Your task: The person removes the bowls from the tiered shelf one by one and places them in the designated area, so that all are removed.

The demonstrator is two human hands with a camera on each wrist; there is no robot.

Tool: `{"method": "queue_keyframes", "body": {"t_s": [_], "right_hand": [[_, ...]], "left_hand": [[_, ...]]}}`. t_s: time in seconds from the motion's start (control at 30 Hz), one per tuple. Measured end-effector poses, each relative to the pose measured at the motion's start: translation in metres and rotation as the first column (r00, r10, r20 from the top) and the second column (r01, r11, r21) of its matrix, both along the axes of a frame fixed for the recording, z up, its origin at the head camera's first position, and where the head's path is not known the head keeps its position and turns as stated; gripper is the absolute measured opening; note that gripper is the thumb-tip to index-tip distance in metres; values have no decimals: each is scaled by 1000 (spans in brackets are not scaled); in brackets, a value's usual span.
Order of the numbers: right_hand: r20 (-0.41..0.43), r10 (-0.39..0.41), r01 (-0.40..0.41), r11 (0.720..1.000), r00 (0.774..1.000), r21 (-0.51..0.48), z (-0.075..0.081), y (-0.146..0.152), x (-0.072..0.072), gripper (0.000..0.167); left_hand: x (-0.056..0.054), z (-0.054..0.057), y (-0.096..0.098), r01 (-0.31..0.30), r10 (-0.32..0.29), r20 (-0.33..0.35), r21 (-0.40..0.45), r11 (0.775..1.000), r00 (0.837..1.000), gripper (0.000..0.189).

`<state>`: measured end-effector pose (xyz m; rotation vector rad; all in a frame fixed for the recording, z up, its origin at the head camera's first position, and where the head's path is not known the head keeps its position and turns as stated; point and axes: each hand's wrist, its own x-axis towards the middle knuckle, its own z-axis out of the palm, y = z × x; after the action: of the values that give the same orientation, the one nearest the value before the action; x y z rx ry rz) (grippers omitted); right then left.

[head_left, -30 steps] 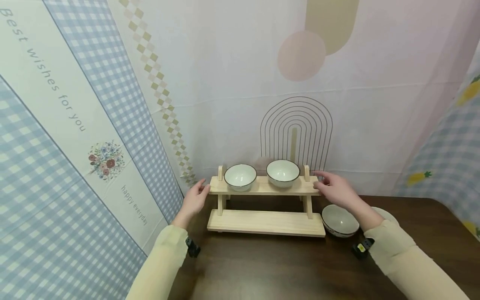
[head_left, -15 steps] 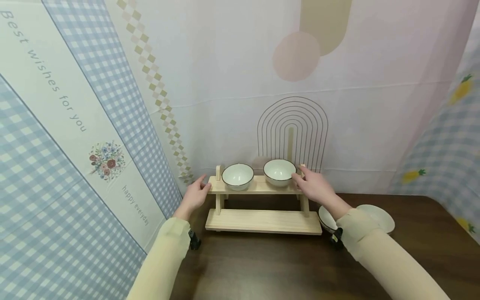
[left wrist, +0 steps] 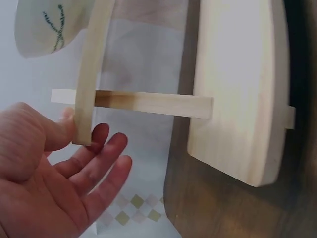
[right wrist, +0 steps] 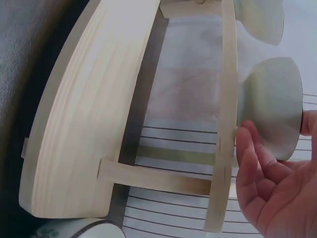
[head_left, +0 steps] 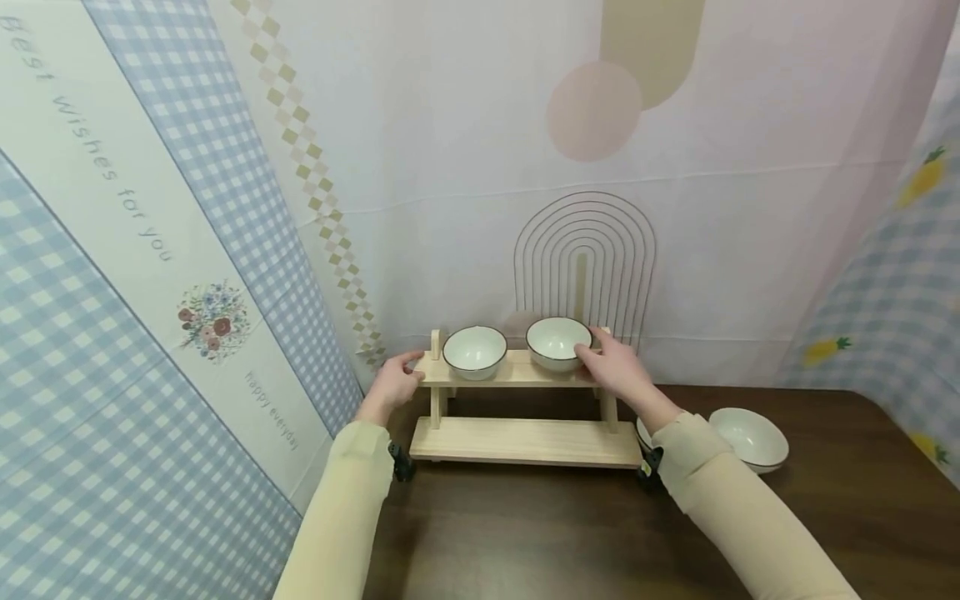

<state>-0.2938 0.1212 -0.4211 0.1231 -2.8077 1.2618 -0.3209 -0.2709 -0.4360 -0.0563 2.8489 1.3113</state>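
Note:
A two-tier wooden display rack (head_left: 525, 442) stands against the back cloth. Two white bowls with dark rims sit on its upper board, a left bowl (head_left: 475, 350) and a right bowl (head_left: 557, 340). My left hand (head_left: 392, 385) is at the left end of that board; in the left wrist view the thumb lies on one face and the fingers (left wrist: 109, 151) curl past the other. My right hand (head_left: 621, 371) holds the right bowl, thumb at its rim and fingers around its lower side near the foot, as the right wrist view shows.
On the dark wooden table (head_left: 525, 525), a white bowl (head_left: 750, 437) stands right of the rack. Beside it another bowl (head_left: 644, 435) is mostly hidden by my right sleeve. A checked cloth (head_left: 240, 167) hangs close on the left.
My right hand has moved left from the upper board's right end onto the right bowl. The left hand stays at the board's left end, its wrist shifted slightly right.

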Motion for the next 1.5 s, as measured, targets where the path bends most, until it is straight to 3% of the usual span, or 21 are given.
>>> {"method": "queue_keyframes", "body": {"t_s": [0.17, 0.3, 0.4, 0.67, 0.93, 1.17, 1.3, 1.5], "right_hand": [[7, 29, -28, 990, 1000, -138, -9, -1, -5, 75], [-8, 6, -8, 980, 1000, -198, -13, -1, -8, 74], [-16, -12, 8, 971, 1000, -237, -14, -1, -9, 74], [-19, -15, 9, 957, 1000, -291, -18, 1, -13, 73], [-46, -8, -7, 949, 999, -316, -21, 8, -12, 70], [-34, -4, -10, 915, 999, -403, -24, 19, -3, 69], [-20, -16, 6, 893, 1000, -451, -26, 26, 7, 70], [-4, -20, 16, 884, 1000, -468, -31, 44, 28, 67]], "left_hand": [[1, 4, 3, -39, 40, 22, -27, 999, 999, 55], [1, 5, 7, -42, 42, 6, -77, 996, 999, 57], [-1, 7, 10, -55, 56, 20, -69, 996, 998, 58], [-9, 5, 12, -80, 85, 63, -78, 994, 994, 59], [-5, 4, 13, -74, 75, 35, -18, 997, 997, 60], [-4, 5, 18, -92, 90, 43, 43, 995, 995, 61], [-8, 4, 20, -101, 97, 67, 60, 993, 993, 62], [-6, 3, 27, -122, 113, 90, 94, 988, 989, 61]]}}
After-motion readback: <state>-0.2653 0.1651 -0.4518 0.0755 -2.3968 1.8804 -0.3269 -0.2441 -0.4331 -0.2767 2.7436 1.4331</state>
